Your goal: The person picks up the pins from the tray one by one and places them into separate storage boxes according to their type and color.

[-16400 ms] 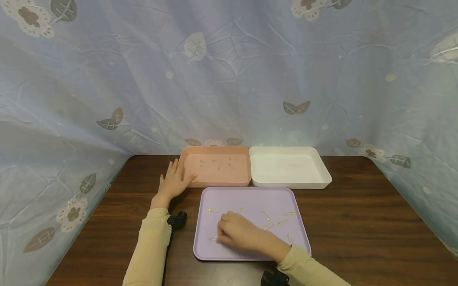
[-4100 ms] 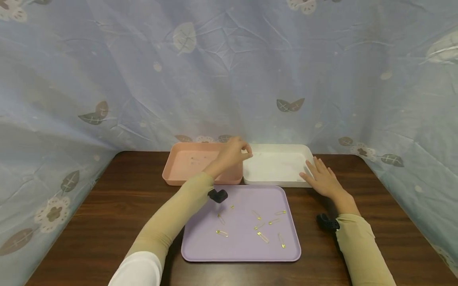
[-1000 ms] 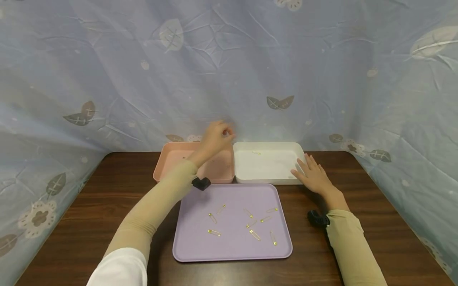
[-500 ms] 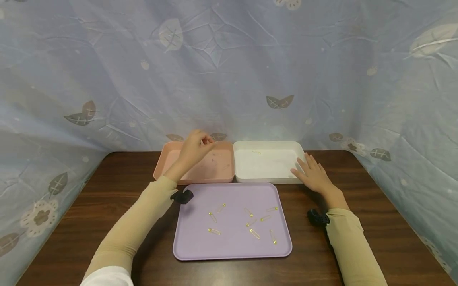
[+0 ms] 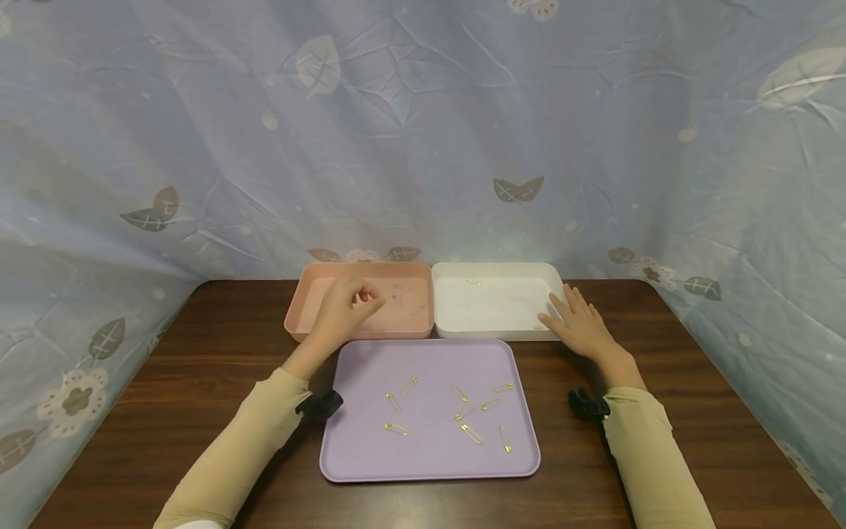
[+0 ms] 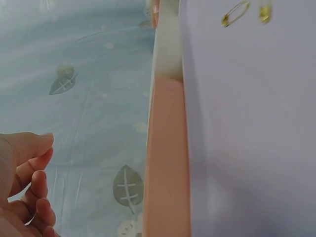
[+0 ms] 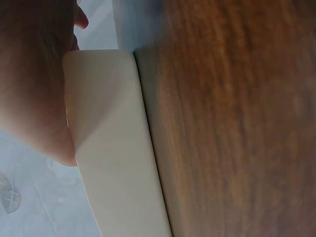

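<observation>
Left hand (image 5: 344, 312), left of centre, above pink tray (image 5: 390, 330): loosely curled, thumb and index tips close; hold on any pin cannot be told. Pale pins (image 5: 397, 299) in that tray's right half: one slants down rightward, another upward. Gold pins (image 5: 397, 429) on purple tray (image 5: 429, 360), lower centre: axes mixed. Right hand (image 5: 575, 323): fingers spread against white tray (image 5: 502, 312), right edge. Table (image 5: 165, 411): extends leftward, rightward.
</observation>
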A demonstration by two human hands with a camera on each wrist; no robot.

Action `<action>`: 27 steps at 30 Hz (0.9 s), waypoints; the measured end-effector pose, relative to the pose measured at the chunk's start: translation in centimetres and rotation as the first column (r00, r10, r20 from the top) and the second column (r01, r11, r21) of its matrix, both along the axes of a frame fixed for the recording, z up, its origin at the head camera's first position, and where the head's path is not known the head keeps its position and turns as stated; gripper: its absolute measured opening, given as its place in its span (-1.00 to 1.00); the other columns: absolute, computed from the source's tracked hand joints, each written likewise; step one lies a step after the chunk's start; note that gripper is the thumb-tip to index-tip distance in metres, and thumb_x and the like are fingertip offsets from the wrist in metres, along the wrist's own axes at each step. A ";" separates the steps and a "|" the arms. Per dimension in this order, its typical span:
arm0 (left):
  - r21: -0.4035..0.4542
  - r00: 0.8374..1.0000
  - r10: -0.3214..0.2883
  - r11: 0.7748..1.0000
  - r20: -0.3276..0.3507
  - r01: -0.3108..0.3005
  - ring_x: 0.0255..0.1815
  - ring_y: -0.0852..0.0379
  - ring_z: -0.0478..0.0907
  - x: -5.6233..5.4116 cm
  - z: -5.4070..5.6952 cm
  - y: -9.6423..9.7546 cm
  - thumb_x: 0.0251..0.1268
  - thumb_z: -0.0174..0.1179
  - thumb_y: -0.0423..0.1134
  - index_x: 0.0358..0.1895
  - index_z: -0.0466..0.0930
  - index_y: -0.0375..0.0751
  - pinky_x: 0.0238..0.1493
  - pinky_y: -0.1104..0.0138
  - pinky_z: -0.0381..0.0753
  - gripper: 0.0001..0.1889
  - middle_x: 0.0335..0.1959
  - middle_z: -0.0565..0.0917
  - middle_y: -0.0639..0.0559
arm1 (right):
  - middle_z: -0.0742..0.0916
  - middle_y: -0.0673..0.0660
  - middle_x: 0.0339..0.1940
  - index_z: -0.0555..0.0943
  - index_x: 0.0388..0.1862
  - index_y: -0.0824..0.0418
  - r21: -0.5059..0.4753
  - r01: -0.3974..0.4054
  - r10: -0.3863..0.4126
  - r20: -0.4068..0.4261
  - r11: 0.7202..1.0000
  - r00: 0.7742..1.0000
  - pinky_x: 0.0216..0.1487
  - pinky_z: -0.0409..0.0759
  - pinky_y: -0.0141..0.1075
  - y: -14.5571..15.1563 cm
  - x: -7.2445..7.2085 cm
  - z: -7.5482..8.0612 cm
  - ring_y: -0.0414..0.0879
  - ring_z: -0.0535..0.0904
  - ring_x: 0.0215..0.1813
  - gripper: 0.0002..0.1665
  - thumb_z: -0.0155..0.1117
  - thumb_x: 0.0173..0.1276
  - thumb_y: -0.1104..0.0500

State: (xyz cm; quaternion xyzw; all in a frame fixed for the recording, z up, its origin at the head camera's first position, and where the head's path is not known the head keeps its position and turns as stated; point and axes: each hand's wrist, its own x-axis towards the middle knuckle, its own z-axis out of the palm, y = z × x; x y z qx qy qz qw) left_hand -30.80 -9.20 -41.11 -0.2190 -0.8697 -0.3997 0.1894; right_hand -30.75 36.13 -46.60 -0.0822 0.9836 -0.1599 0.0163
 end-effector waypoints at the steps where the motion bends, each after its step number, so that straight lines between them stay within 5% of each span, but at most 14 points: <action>1: 0.001 1.000 0.001 1.000 0.006 -0.001 -0.35 -0.01 0.41 0.3 -0.1 -0.1 0.18 0.36 -0.28 -0.38 0.69 -0.21 -0.26 0.28 0.36 -0.92 -0.44 0.59 -0.08 | -0.10 0.39 0.60 0.02 0.57 0.24 0.000 0.000 0.000 -0.001 1.000 1.000 0.45 -0.22 0.39 0.0 0.0 0.0 0.33 -0.27 0.60 -0.06 -0.20 0.49 -0.36; 19: 0.112 0.978 -0.065 0.993 0.199 0.043 -0.39 0.15 0.36 3.3 -2.6 0.2 0.15 0.37 -0.29 -0.30 0.69 -0.16 -0.36 0.43 0.35 -0.92 -0.43 0.52 -0.05 | -0.11 0.39 0.60 0.03 0.57 0.24 -0.009 -0.002 0.002 -0.014 1.000 1.000 0.45 -0.23 0.39 0.1 -0.2 -0.2 0.34 -0.28 0.60 -0.06 -0.20 0.49 -0.36; 27: 0.116 0.909 -0.224 0.974 0.351 0.196 -0.34 0.15 0.44 3.1 -4.0 0.0 0.16 0.38 -0.25 -0.24 0.69 -0.14 -0.28 0.43 0.42 -0.87 -0.36 0.62 0.00 | -0.12 0.39 0.60 0.02 0.57 0.23 -0.005 -0.009 0.009 -0.013 1.000 1.000 0.45 -0.24 0.39 0.2 -0.1 -0.4 0.34 -0.28 0.60 -0.07 -0.22 0.49 -0.36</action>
